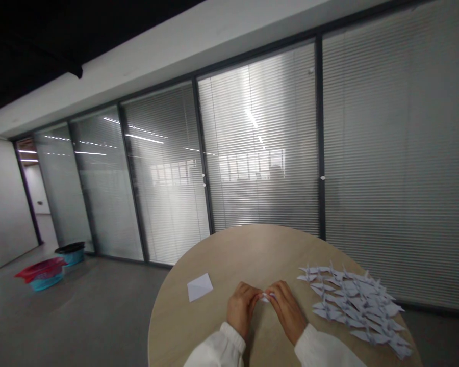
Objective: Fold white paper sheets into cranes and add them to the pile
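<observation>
A small piece of folded white paper (265, 297) is pinched between my two hands over the middle of the round table (268, 244). My left hand (241, 308) grips its left side with the fingertips, and my right hand (286, 308) grips its right side. Most of the paper is hidden by the fingers, so its folded shape cannot be made out. To the left lies a flat white paper sheet (199, 287), apart from both hands. Many folded paper cranes (355, 300) stand in a cluster to the right of my right hand.
Glass panels with blinds (260, 132) run behind the table. On the floor at the left are a blue bin with a red liner (46, 275) and another blue bin with a black liner (72, 255). A doorway (38, 188) opens at the far left.
</observation>
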`<state>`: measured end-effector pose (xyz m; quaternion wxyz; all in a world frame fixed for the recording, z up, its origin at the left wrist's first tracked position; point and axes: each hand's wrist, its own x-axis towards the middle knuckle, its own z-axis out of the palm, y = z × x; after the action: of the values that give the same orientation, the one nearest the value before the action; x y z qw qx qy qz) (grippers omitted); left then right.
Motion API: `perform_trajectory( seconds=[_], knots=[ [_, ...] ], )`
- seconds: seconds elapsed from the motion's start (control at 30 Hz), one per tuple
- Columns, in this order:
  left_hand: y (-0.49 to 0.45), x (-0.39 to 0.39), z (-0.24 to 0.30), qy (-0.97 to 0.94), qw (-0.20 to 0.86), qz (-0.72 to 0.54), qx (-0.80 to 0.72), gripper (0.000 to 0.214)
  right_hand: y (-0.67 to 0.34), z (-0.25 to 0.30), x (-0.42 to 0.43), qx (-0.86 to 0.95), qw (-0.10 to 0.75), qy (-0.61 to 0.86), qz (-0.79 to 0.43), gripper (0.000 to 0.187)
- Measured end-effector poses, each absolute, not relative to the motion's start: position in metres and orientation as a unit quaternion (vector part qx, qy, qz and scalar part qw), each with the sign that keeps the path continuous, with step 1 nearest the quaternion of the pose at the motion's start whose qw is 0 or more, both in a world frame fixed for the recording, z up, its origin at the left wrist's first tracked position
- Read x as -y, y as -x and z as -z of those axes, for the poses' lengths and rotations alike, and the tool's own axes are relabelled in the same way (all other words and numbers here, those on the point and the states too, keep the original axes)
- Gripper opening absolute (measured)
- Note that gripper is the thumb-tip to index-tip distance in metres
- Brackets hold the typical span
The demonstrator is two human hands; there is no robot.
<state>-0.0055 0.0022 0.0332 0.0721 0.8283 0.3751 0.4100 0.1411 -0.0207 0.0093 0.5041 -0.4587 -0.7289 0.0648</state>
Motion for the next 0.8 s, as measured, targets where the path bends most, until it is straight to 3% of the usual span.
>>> perform_trajectory(
  seconds=[0.23,0.8],
  knots=[
    [0.0064,0.0001,-0.0346,-0.850,0.020,-0.385,-0.359,0.023,-0.1416,-0.0133,0.0234,0.731,0.510,0.450,-0.057,0.016],
    [0.0071,0.0001,-0.0326,-0.853,0.006,-0.393,-0.344,0.018,-0.1448,-0.0108,0.0231,0.733,0.498,0.463,-0.005,0.015]
  ],
)
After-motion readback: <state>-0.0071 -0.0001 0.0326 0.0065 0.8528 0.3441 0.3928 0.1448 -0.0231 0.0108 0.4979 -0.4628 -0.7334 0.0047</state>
